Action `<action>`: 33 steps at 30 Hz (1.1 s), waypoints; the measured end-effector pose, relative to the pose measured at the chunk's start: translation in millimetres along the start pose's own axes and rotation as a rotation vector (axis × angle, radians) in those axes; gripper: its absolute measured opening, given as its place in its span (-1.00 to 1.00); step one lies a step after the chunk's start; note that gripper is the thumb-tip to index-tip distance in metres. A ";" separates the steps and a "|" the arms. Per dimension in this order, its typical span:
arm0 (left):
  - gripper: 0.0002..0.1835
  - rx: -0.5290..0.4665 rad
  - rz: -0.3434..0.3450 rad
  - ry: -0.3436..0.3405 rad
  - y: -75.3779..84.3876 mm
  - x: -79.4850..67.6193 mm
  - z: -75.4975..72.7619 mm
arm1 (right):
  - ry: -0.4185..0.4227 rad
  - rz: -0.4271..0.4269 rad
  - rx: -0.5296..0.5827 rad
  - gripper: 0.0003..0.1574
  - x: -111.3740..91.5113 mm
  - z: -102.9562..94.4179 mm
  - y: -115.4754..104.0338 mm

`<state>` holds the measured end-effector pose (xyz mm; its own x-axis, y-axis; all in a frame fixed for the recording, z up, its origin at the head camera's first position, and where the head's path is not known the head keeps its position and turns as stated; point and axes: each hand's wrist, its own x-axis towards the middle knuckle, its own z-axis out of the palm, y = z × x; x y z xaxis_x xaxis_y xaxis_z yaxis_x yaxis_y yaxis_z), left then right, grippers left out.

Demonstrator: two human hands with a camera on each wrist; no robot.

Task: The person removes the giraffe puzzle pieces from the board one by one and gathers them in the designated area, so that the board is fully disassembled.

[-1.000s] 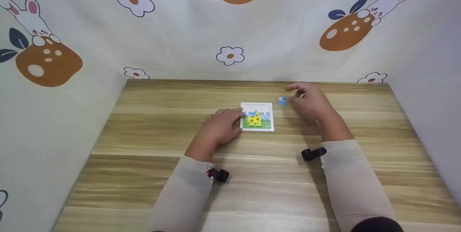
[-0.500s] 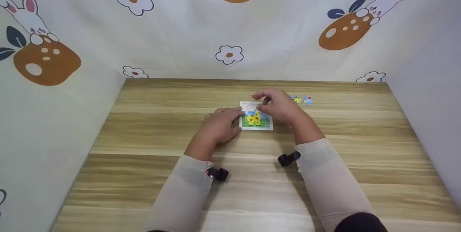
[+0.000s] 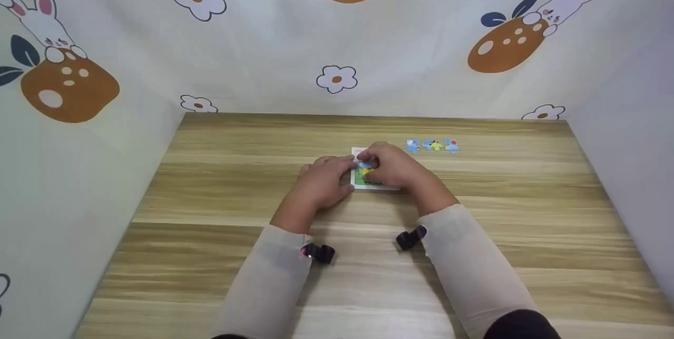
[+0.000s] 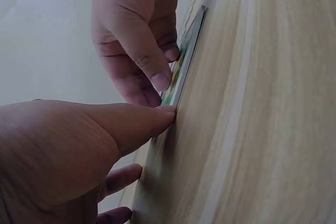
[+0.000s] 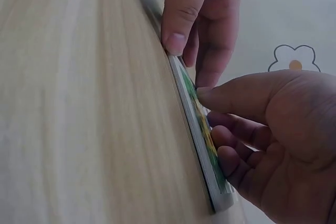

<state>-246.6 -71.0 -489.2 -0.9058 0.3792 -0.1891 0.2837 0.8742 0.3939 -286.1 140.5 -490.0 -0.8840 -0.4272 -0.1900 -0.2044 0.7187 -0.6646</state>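
A small white-framed jigsaw board with a giraffe picture lies on the table. My left hand grips its left side, the thumb at the near corner and the fingers farther along the edge. Bent over the picture, my right hand touches it with thumb and fingertips. Blue and yellow show between these fingers, but whether they pinch a loose piece is hidden. Behind the board to the right lie loose jigsaw pieces: a blue one, a yellow-and-blue one and one with a red spot.
The wood-grain table stretches around both arms. A pale cloth wall with flowers, rabbits and oranges rises at its back edge and continues on the left. A plain pale wall stands on the right.
From beside the loose pieces, my right hand has moved left onto the board, then lower over the picture. The row of pieces is uncovered now. My left hand has stayed at the board's edge.
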 end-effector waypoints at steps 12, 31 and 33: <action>-0.40 -0.001 -0.004 0.006 -0.8 1.5 -0.4 | -0.010 -0.034 -0.028 -0.40 -1.7 1.0 2.8; -0.40 -0.019 0.007 0.011 -3.0 2.1 -0.7 | 0.034 -0.022 0.028 -0.48 -1.5 2.3 4.0; -0.40 -0.017 0.005 0.007 -3.2 2.7 -0.7 | 0.040 -0.014 0.034 -0.49 -1.2 2.7 4.2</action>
<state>-250.1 -73.0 -490.4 -0.9065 0.3813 -0.1811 0.2828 0.8671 0.4100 -284.7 142.5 -494.6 -0.8975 -0.4140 -0.1518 -0.2030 0.6936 -0.6912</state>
